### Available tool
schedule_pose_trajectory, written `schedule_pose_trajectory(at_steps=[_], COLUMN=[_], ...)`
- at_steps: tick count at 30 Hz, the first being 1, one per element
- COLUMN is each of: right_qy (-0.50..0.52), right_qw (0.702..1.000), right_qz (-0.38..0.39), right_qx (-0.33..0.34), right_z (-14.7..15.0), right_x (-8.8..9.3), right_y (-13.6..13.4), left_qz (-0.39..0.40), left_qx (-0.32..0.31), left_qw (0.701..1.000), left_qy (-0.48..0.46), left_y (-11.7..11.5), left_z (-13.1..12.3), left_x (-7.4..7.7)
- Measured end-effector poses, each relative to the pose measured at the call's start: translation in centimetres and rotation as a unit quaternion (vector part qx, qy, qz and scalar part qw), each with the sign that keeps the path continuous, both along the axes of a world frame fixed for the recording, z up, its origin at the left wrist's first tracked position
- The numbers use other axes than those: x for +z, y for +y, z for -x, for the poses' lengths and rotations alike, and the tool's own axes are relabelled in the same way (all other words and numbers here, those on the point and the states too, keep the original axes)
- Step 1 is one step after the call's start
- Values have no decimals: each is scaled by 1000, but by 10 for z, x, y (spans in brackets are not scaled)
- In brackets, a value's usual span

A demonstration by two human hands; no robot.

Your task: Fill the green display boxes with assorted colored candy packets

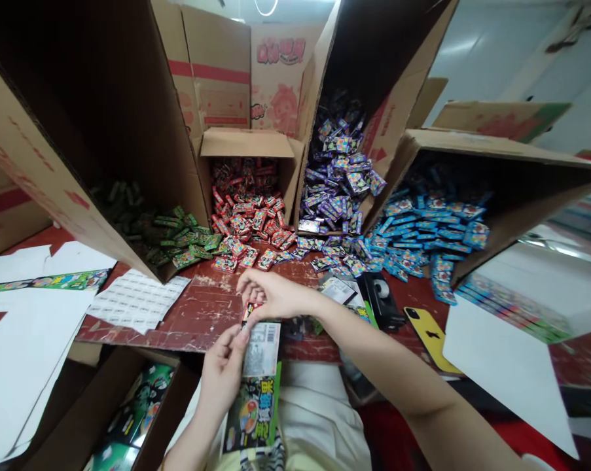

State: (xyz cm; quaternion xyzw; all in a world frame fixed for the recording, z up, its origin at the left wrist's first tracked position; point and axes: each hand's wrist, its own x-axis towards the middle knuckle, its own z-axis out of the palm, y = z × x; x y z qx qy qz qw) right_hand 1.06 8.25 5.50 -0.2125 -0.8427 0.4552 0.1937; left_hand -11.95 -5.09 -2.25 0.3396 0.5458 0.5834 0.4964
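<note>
Left hand (224, 360): thumb and fingers pinch the flat black-and-green printed pouch (250, 413) with white upper panel (262, 352), above the lap (319, 405). Right hand (275, 294): fingers narrow, holding a small red-and-black packet (250, 310) at the pouch's top edge, in front of the heaped red-wrapped packets (249, 219).

We observe a scuffed red table (209, 294) bearing four cartons (62, 170), red packets (249, 256), purple packets (333, 251) and blue packets (400, 263) at their mouths, white sheets (30, 340) and a label sheet (137, 301) at left, a tape dispenser (381, 307) at right.
</note>
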Motion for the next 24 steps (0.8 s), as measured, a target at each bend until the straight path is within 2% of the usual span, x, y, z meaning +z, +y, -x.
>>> schedule_pose_trajectory(at_steps=[2,5,6,7,10,11,14,17,20,22,24], right_qy=[31,43,44,44,42,40,42,62,89,99,129], right_qw=[999,998,997,998,983,976,971,971,971,971,967], right_qz=[2,-37,-44,-51,-75,-80,-82,-59,-9,24,56], right_qx=[-29,34,38,12,-164,-201,-221,-222,-220,-215,-212], right_z=[-2,2,9,20,78,102,171,205,193,161,118], right_x=[-20,-47,-54,-59,-68,-70,-76,-86,-99,-103,-99], right_y=[-3,1,6,15,55,71,116,147,159,155,139], left_qz=[4,22,32,41,61,66,76,83,105,116,102], left_qx=[14,28,38,50,94,107,133,147,148,132,109], left_qw=[1000,999,999,998,993,990,985,981,978,980,985], left_qy=[0,0,-3,-10,-46,-59,-82,-97,-104,-97,-84], left_y=[1,2,2,3,4,5,8,11,16,21,26], left_z=[6,17,20,22,25,25,26,35,49,55,54], left_x=[-5,-17,-21,-23,-27,-27,-26,-27,-30,-32,-32])
